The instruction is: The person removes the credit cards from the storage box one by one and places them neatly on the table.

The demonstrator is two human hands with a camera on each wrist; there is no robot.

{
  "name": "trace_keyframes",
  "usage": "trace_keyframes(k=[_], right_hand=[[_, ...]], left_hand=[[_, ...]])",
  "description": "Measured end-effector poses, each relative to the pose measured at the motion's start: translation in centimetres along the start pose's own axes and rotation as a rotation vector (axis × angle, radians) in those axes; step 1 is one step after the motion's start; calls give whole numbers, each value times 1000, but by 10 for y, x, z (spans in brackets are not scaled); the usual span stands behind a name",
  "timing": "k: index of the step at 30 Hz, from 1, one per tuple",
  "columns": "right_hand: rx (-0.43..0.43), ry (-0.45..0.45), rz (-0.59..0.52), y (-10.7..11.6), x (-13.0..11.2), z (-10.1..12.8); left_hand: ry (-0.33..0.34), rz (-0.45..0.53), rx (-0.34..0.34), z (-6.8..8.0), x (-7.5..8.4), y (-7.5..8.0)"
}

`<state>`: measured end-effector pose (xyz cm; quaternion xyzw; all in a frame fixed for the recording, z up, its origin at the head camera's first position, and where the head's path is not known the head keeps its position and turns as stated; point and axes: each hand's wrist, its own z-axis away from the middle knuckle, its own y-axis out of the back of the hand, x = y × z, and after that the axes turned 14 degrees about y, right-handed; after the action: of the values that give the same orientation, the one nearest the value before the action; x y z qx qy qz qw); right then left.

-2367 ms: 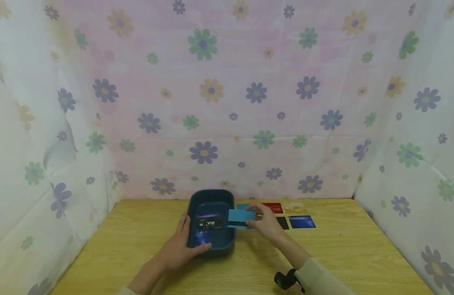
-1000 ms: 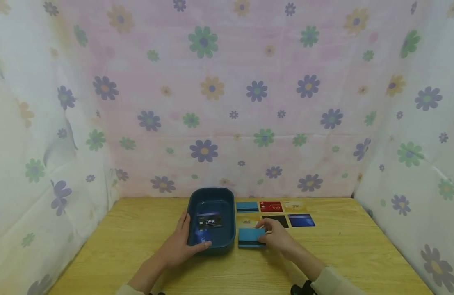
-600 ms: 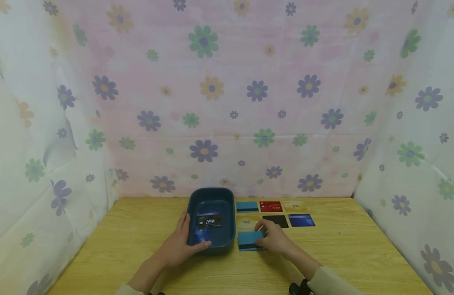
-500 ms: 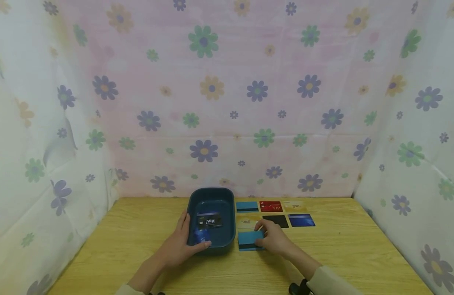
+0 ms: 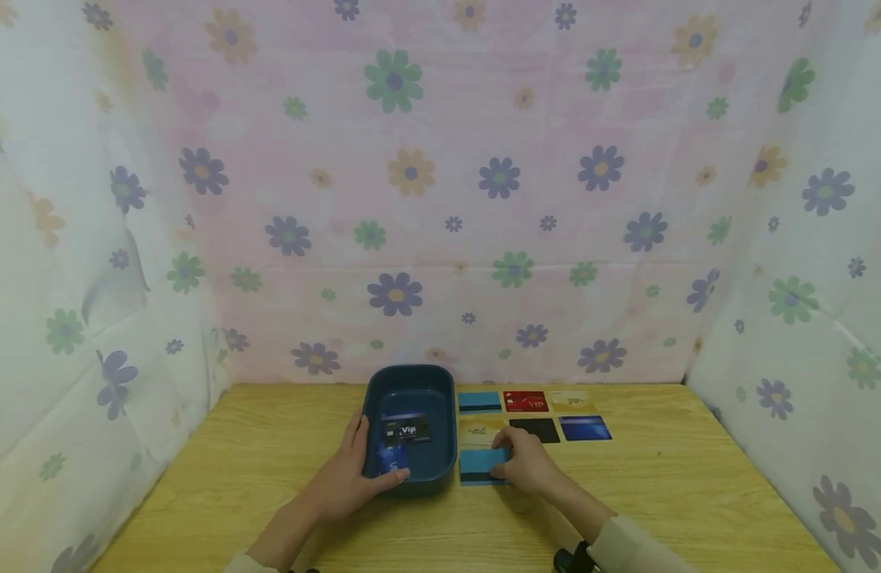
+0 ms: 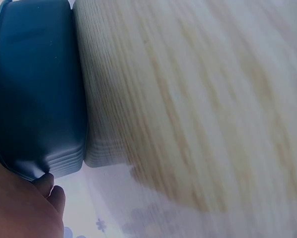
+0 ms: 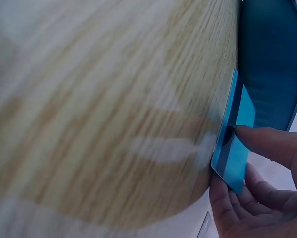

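My left hand (image 5: 347, 477) holds a dark teal plastic box (image 5: 434, 458) by its left side, thumb over the near rim and fingers along the outer wall. Inside the box lie a black "Vip" card (image 5: 415, 430) and a blue card (image 5: 392, 458), partly overlapping. Just right of the box, my right hand (image 5: 529, 463) pinches the right end of a light blue card (image 5: 476, 465) with a dark stripe. In the right wrist view, the thumb presses the striped face of the light blue card (image 7: 238, 144), with fingers curled at its end. The card is at the tabletop, beside the box wall.
Beyond the held card, several cards lie in two rows: another light blue one (image 5: 479, 399), a red VIP card (image 5: 526, 401), gold cards (image 5: 572, 400), a black card (image 5: 543, 430) and a dark blue card (image 5: 586, 428). Floral cloth (image 5: 440, 199) encloses the wooden table (image 5: 662, 501).
The light blue card has come from over the box's right rim down to the table in front of the gold card, then slid slightly left. My left hand and the box stay put.
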<state>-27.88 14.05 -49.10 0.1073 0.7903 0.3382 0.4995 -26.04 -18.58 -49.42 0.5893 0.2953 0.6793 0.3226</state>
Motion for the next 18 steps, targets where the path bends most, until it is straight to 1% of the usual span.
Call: trace_keyframes(k=[4, 10, 13, 18], right_hand=[[-26, 0, 29, 1, 1, -2], [-70, 18, 42, 5, -1, -2], [-72, 23, 43, 7, -3, -2], [-88, 46, 52, 5, 1, -2]], left_hand=[[-7, 7, -3, 1, 0, 1], [-8, 6, -6, 1, 0, 1], [-10, 3, -3, 2, 1, 1], [-7, 3, -3, 2, 1, 0]])
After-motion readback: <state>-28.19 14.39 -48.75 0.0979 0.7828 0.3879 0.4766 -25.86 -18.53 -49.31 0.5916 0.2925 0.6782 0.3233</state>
